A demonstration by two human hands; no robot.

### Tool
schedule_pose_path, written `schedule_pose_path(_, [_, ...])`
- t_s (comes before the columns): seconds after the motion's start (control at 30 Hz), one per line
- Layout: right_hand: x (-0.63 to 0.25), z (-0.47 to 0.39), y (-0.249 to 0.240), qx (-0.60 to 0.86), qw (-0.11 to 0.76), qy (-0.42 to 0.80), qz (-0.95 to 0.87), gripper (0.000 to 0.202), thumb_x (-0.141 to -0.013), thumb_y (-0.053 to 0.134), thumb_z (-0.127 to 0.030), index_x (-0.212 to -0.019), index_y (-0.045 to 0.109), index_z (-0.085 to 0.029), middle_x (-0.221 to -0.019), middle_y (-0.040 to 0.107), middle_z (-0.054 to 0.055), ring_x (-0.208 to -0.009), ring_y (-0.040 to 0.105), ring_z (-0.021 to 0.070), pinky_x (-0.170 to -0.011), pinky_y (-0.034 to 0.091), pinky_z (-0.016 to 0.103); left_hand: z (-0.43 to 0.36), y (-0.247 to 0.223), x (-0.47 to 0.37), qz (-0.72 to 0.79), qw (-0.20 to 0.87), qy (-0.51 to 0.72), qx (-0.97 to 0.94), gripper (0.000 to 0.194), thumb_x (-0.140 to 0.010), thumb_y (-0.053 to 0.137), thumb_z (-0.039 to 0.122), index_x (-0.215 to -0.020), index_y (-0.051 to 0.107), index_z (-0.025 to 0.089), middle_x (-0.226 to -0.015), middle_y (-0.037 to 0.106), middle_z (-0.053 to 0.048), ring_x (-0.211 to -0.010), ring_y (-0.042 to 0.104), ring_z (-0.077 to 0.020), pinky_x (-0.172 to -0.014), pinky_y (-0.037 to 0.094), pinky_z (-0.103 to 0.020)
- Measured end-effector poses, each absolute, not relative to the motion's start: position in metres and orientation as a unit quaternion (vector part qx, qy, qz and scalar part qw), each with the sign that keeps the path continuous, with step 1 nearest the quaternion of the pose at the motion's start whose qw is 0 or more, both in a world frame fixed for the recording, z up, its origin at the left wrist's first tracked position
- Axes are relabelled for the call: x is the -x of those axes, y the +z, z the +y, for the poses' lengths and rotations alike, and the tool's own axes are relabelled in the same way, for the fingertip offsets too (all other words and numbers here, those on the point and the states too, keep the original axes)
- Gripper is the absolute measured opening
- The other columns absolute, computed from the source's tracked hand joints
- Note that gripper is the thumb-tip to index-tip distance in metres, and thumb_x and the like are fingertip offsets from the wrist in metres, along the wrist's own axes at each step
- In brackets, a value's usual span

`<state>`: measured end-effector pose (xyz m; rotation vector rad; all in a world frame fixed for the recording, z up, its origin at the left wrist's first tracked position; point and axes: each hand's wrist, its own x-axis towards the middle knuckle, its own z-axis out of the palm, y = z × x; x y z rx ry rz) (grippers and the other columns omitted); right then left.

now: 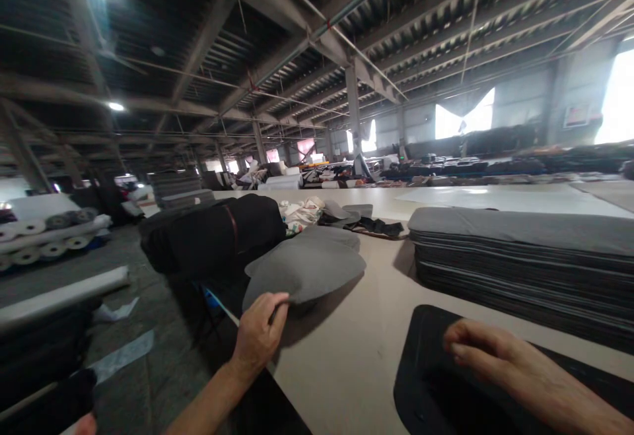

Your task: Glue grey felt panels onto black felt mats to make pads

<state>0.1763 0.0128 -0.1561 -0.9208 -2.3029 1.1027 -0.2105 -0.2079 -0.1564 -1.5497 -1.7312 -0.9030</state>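
My left hand (262, 329) pinches the near edge of a thin grey sheet of material with rounded corners (312, 267), thumb against fingers. Its edge is lifted over the table's left side, with similar grey pieces (341, 234) under and behind it. On the right, my right hand (490, 352) hovers over a black rounded-corner piece (421, 356) lying on the table. Its fingers are curled in close to the thumb, and nothing shows between them. Beyond that hand stands a tall stack of dark sheets with a grey top (520, 230).
A strapped black bundle (212, 230) sits at the pale table's (341, 369) left edge. Patterned cloth (302, 214) and dark scraps (381, 225) lie farther back. Material rolls (49, 243) are stacked left across the floor. A skin-coloured shape (86, 424), unclear, shows at lower left.
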Motion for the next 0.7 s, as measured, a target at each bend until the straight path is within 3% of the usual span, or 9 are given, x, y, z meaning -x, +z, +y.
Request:
schedule_pose_path(0.13, [-0.128,0.017,-0.153,0.240,0.150,0.438,-0.853,0.026,-0.082,0.055,-0.047,-0.084,0.063,-0.023,-0.078,0.062,0.002,-0.071,0.054,0.0188,-0.063,0.042,0.028,-0.252,-0.195,0.183,-0.637,0.217,-0.268,0.689,0.013,-0.094,0.058,0.028,-0.102,0.068,0.029,-0.084,0.072,0.001,-0.078,0.068,-0.0157,-0.077,0.055,-0.026])
schedule_pose_path(0.2, [-0.114,0.024,-0.157,0.233,0.144,0.447,-0.852,0.027,-0.080,0.056,-0.047,-0.085,0.063,-0.021,-0.079,0.062,0.002,-0.071,0.054,0.0185,-0.064,0.042,0.028,-0.268,-0.213,0.178,-0.652,0.150,-0.269,0.693,0.012,-0.091,0.064,0.032,-0.102,0.068,0.029,-0.087,0.071,0.000,-0.081,0.068,-0.0169,-0.075,0.056,-0.027])
schedule_pose_path(0.27, [-0.103,0.033,-0.163,0.236,0.142,0.443,-0.853,0.029,-0.076,0.057,-0.046,-0.086,0.064,-0.020,-0.078,0.063,0.002,-0.072,0.054,0.0190,-0.063,0.042,0.028,-0.280,-0.229,0.181,-0.696,0.085,-0.330,0.632,0.024,-0.088,0.067,0.042,-0.108,0.068,0.029,-0.103,0.071,-0.004,-0.097,0.068,-0.0218,-0.087,0.056,-0.034])
schedule_pose_path(0.37, [-0.085,0.054,-0.174,0.253,0.156,0.434,-0.851,0.030,-0.072,0.058,-0.046,-0.084,0.064,-0.020,-0.077,0.063,0.003,-0.072,0.055,0.0193,-0.061,0.042,0.028,-0.289,-0.243,0.190,-0.770,0.008,-0.511,0.383,0.050,-0.085,0.064,0.058,-0.123,0.061,0.027,-0.134,0.061,-0.009,-0.129,0.054,-0.0291,-0.111,0.044,-0.046])
schedule_pose_path(0.43, [-0.071,0.070,-0.181,0.273,0.164,0.431,-0.844,0.032,-0.070,0.056,-0.047,-0.085,0.064,-0.020,-0.077,0.063,0.003,-0.072,0.055,0.0193,-0.060,0.042,0.027,-0.290,-0.247,0.194,-0.773,-0.044,-0.598,0.207,0.066,-0.082,0.060,0.068,-0.131,0.054,0.023,-0.144,0.053,-0.013,-0.137,0.047,-0.0319,-0.112,0.042,-0.051])
schedule_pose_path(0.57, [-0.042,0.093,-0.194,0.303,0.175,0.421,-0.837,0.030,-0.065,0.056,-0.044,-0.082,0.063,-0.020,-0.075,0.064,0.002,-0.070,0.056,0.0191,-0.058,0.041,0.027,-0.285,-0.246,0.190,-0.714,-0.225,-0.659,0.066,0.076,-0.079,0.054,0.079,-0.128,0.057,0.021,-0.139,0.059,-0.018,-0.128,0.057,-0.0357,-0.093,0.055,-0.054])
schedule_pose_path(0.63, [-0.029,0.098,-0.197,0.301,0.178,0.418,-0.839,0.027,-0.064,0.058,-0.042,-0.079,0.062,-0.020,-0.073,0.065,0.003,-0.069,0.058,0.0196,-0.058,0.041,0.027,-0.278,-0.247,0.185,-0.637,-0.346,-0.688,0.023,0.070,-0.075,0.065,0.074,-0.120,0.062,0.020,-0.131,0.065,-0.017,-0.124,0.062,-0.0342,-0.093,0.056,-0.049])
schedule_pose_path(0.7, [-0.016,0.101,-0.199,0.300,0.182,0.413,-0.840,0.026,-0.065,0.059,-0.040,-0.081,0.062,-0.020,-0.076,0.068,0.004,-0.073,0.062,0.0219,-0.062,0.045,0.029,-0.272,-0.249,0.182,-0.580,-0.376,-0.723,0.010,0.061,-0.070,0.076,0.062,-0.111,0.066,0.018,-0.122,0.070,-0.016,-0.120,0.064,-0.0347,-0.096,0.056,-0.046])
